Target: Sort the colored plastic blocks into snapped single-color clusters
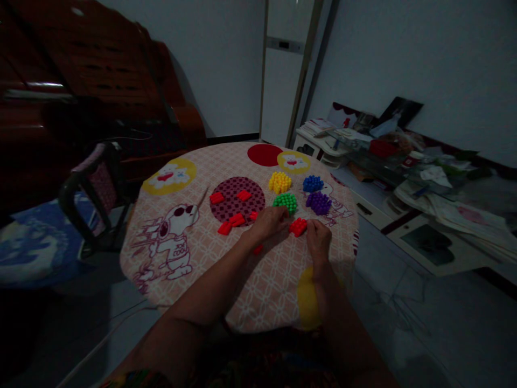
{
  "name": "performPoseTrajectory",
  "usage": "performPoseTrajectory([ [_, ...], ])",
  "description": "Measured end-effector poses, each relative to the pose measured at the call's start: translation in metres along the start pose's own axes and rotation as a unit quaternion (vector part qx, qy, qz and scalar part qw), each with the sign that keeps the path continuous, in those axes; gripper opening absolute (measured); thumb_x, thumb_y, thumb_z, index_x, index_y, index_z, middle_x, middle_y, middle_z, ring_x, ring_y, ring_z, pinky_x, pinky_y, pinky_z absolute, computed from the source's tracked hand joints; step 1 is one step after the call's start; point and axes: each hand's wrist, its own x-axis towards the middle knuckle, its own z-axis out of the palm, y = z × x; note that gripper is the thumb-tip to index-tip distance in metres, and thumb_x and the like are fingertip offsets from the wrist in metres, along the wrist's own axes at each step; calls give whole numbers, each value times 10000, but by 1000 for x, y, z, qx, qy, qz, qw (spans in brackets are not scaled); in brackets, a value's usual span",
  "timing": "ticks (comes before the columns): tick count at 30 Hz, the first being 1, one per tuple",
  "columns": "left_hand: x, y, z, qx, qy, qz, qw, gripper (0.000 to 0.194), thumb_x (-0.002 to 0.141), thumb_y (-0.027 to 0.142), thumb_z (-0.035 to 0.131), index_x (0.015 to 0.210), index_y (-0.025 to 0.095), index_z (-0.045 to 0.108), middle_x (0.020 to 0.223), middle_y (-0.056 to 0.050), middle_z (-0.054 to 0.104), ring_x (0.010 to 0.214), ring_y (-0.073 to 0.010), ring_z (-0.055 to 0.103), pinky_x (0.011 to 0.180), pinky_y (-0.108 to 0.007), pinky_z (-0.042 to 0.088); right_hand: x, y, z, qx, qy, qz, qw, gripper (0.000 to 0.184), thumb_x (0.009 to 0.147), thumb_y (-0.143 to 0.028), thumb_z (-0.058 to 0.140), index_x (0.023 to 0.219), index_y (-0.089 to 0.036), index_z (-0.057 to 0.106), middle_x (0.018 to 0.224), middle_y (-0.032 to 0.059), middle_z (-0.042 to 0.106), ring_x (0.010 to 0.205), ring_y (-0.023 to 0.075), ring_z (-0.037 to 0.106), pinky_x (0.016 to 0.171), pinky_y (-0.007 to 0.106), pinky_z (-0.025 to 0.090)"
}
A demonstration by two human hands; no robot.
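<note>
My left hand [271, 222] is above the tablecloth with its fingers curled together, just in front of a cluster of small green knobbly pieces [285, 201]. Between my two hands lies a cluster of red knobbly pieces [298, 227]. My right hand [319, 237] is closed at the right edge of that cluster, thumb and fingers pressed together. Whatever either hand holds is hidden or too small to name. Several red pieces [236, 219] lie to the left of my left hand, and one red piece [258, 249] shows beside my left forearm.
Yellow pieces [280, 182], blue pieces [312, 184] and purple pieces [319, 203] sit in separate clusters beyond my hands on the round table [258, 302]. A chair [95, 188] stands left. A cluttered low cabinet [388, 210] runs along the right wall.
</note>
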Motion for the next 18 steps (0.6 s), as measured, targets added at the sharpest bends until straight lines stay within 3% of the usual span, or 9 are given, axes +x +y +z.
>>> performPoseTrajectory([
  [4,-6,-24,-31,68,-32,-56,996,218,822,239,626,1016,178,705,992,-82,745,903,-217,682,739,-269,453,-1,1,0,8,1,8,1000,390,927,-449,429,665,-206,585,615,-7,566,603,153,472,626,273,339],
  [8,-19,-59,-56,142,-59,-154,976,362,756,340,684,1073,167,697,1070,-135,734,945,-275,680,719,-293,469,0,2,1,13,0,7,1000,390,926,-442,422,654,-208,574,602,-12,558,593,152,468,616,272,330],
  [13,-31,-87,-65,159,-128,-181,962,397,698,312,721,1076,195,695,1108,-118,733,968,-265,671,718,-269,462,0,2,1,10,7,10,1000,383,921,-441,431,638,-212,550,590,-16,548,577,146,437,599,275,309],
  [18,-30,-91,-66,137,-111,-176,968,374,722,342,710,1065,195,688,1089,-100,738,930,-234,670,703,-252,452,0,3,1,12,3,10,1000,394,925,-451,429,638,-212,556,591,-20,550,581,146,445,616,272,335],
])
